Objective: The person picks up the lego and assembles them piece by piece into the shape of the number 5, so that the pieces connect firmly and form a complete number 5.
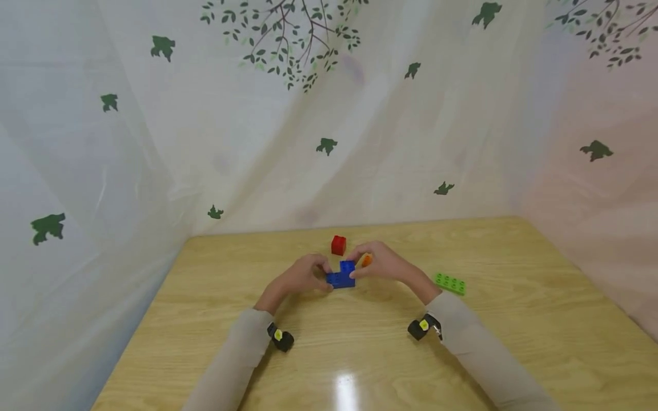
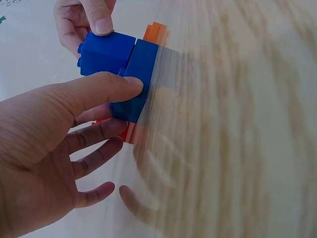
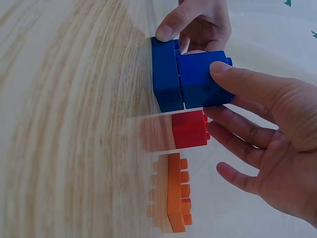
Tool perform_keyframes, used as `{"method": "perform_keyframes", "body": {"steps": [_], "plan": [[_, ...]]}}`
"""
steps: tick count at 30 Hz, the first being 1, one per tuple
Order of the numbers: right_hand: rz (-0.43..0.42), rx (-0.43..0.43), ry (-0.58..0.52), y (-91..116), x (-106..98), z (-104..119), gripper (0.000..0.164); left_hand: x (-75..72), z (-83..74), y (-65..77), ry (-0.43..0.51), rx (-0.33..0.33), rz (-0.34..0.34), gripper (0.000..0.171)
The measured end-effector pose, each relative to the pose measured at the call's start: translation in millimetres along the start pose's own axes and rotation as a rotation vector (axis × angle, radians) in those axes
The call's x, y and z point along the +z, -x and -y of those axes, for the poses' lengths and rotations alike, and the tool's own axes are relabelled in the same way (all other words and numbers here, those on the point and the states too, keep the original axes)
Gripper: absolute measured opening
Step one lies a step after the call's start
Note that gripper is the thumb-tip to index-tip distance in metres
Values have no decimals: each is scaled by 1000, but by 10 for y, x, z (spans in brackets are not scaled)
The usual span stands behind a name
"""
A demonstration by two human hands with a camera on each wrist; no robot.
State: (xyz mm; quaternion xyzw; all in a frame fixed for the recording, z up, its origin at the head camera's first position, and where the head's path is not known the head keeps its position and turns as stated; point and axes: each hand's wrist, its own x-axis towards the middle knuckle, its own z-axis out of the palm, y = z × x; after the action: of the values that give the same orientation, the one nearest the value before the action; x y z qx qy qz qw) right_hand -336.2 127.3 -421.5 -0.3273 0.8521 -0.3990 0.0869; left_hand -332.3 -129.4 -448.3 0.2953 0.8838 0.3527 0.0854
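Two blue toy bricks stand stacked on the table: a long, low blue brick [image 3: 166,77] lies beneath, and a taller blue brick [image 3: 198,77] sits on one end of it. A thin gap shows between the two in the right wrist view. My left hand [image 1: 303,274] pinches the lower brick by its free end, thumb on the near side; its other fingers are spread. The right hand [image 1: 382,262] holds the upper brick between thumb and fingers. Behind the bricks is a red brick [image 1: 338,245], and an orange brick [image 3: 176,193] lies partly hidden behind the right hand in the head view.
A flat green brick [image 1: 450,283] lies on the wooden table [image 1: 319,354] to the right, beside the right wrist. A pale curtain [image 1: 257,142] with leaf and bird prints hangs behind the table and at its sides.
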Motion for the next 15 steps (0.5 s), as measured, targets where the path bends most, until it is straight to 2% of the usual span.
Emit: {"method": "perform_keyframes", "body": {"steps": [15], "plan": [[-14, -46, 54, 6, 29, 11, 26, 7, -28, 6, 35, -24, 0, 27]]}}
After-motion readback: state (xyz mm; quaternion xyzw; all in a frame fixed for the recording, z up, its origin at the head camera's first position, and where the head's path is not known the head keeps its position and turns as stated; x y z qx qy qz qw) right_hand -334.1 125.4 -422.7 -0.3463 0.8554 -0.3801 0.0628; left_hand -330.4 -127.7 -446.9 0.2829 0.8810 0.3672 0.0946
